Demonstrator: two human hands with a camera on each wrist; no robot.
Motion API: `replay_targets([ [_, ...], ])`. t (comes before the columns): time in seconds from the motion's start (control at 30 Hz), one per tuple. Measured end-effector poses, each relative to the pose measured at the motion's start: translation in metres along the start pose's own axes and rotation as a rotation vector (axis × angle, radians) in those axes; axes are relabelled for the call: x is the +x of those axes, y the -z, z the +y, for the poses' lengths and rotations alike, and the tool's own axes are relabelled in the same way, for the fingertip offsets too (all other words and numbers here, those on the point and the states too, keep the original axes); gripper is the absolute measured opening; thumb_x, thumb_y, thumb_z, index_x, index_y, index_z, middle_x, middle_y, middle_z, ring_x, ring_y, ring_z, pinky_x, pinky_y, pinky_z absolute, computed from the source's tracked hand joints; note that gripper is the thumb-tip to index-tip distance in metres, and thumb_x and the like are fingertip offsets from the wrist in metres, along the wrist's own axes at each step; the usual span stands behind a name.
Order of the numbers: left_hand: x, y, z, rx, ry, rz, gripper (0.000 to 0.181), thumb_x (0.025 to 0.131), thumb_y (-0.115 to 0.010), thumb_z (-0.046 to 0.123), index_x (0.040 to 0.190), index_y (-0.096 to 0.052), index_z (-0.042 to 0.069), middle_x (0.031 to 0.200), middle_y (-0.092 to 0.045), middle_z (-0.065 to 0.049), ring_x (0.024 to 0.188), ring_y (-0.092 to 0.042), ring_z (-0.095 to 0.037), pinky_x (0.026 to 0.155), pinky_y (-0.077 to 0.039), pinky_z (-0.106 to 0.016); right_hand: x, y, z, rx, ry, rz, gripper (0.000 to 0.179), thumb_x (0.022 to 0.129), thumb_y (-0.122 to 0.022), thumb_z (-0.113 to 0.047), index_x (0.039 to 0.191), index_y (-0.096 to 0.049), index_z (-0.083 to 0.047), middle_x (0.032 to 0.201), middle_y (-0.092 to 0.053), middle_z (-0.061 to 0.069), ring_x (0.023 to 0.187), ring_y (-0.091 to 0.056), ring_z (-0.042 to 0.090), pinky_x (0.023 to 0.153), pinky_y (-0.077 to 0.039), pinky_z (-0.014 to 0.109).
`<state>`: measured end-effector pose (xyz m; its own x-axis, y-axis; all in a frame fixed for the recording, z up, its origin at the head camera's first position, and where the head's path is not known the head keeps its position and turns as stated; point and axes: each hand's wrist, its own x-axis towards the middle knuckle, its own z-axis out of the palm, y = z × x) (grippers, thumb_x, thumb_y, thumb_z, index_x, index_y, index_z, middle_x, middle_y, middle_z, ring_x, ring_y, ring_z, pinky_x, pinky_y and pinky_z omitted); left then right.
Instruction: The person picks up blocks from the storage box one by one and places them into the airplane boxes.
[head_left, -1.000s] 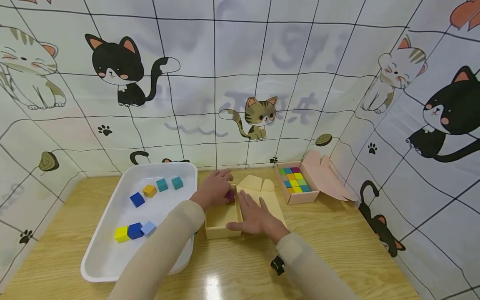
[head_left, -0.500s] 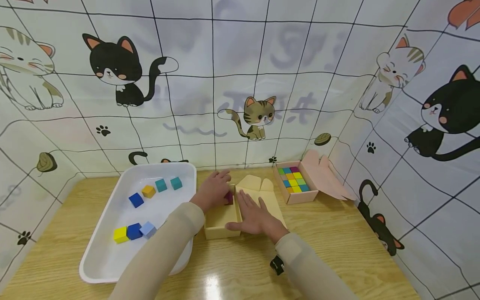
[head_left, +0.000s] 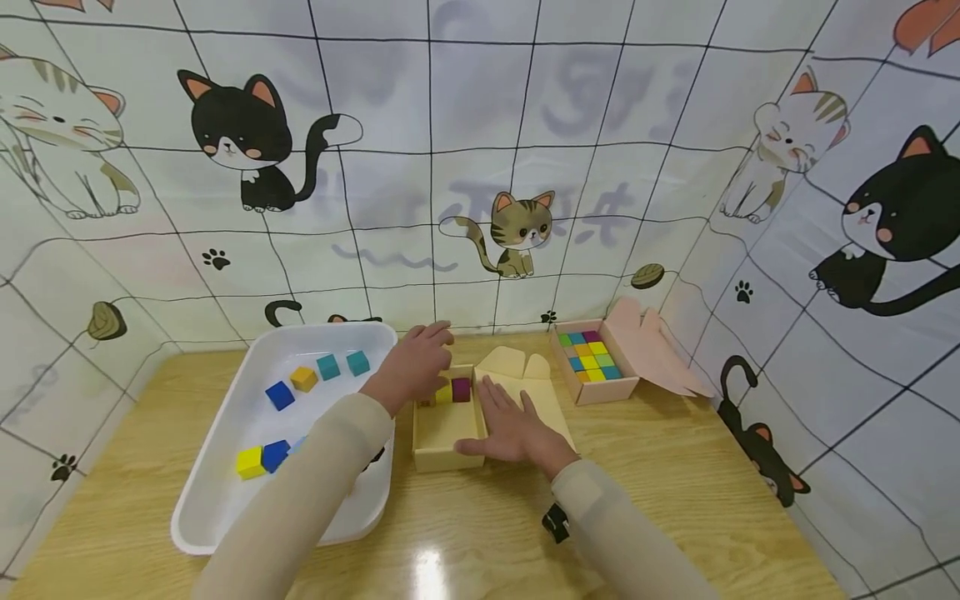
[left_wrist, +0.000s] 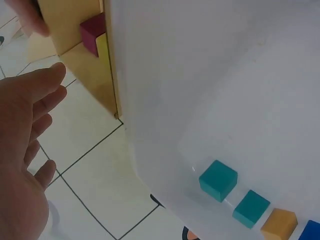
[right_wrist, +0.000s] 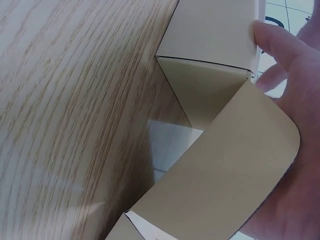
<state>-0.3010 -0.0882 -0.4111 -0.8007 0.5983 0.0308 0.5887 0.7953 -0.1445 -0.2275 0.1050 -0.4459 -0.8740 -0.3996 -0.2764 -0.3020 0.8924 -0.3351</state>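
My left hand [head_left: 411,367] is over the back left corner of a small cream cardboard box [head_left: 448,460]. In the left wrist view its fingers [left_wrist: 44,102] are loosely bent, with nothing held. Along the box's back wall sit a purple cube [head_left: 461,390] and a yellow cube [head_left: 444,393] side by side; the hand partly covers that corner. My right hand [head_left: 517,429] lies with extended fingers on the box's right edge and its folded-back lid [head_left: 551,408]. In the right wrist view, the thumb [right_wrist: 272,37] touches the edge of the box wall.
On the left, a white tray [head_left: 232,508] holds several loose cubes, among them teal [head_left: 327,367], orange [head_left: 303,379], blue [head_left: 280,396] and yellow [head_left: 251,462]. My left sleeve covers part of it. A pink box [head_left: 609,393] packed with coloured cubes stands open at back right.
My left hand has moved left and up, away from the purple cube, so that cube and the yellow one beside it now show. The right hand stays on the box.
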Motion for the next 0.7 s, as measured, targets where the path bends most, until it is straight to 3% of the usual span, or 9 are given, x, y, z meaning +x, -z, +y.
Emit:
replay_targets([
  [0.33,-0.050,0.026,-0.042,-0.079,0.030,0.128,0.017,0.084,-0.075,0.028,0.095,-0.075,0.014,0.134,-0.056,-0.007,0.146,-0.031,-0.030,0.115,-0.034,-0.052,-0.003,-0.001,-0.005,-0.004,0.026,-0.004,0.103,0.087,-0.051,-0.068,0.157,-0.004,-0.010,0.166,-0.002,0.007,0.154,-0.008,0.027,0.121,-0.003,0.060],
  [0.5,-0.082,0.027,-0.060,-0.113,0.055,0.134,0.015,0.083,-0.077,0.025,0.094,-0.075,0.014,0.132,-0.057,-0.008,0.144,-0.033,-0.032,0.114,-0.034,-0.054,-0.007,-0.002,-0.009,-0.010,0.043,-0.008,0.103,0.087,-0.050,-0.069,0.157,-0.005,-0.008,0.166,-0.001,0.008,0.153,-0.008,0.028,0.121,-0.004,0.060],
  [0.7,-0.122,0.018,-0.076,-0.128,0.123,0.084,0.012,0.080,-0.080,0.022,0.089,-0.075,0.016,0.129,-0.060,-0.011,0.141,-0.035,-0.036,0.112,-0.035,-0.057,-0.010,-0.003,-0.013,-0.015,0.044,-0.022,0.105,0.086,-0.049,-0.071,0.157,-0.003,-0.009,0.166,0.000,0.007,0.154,-0.007,0.027,0.122,-0.003,0.059],
])
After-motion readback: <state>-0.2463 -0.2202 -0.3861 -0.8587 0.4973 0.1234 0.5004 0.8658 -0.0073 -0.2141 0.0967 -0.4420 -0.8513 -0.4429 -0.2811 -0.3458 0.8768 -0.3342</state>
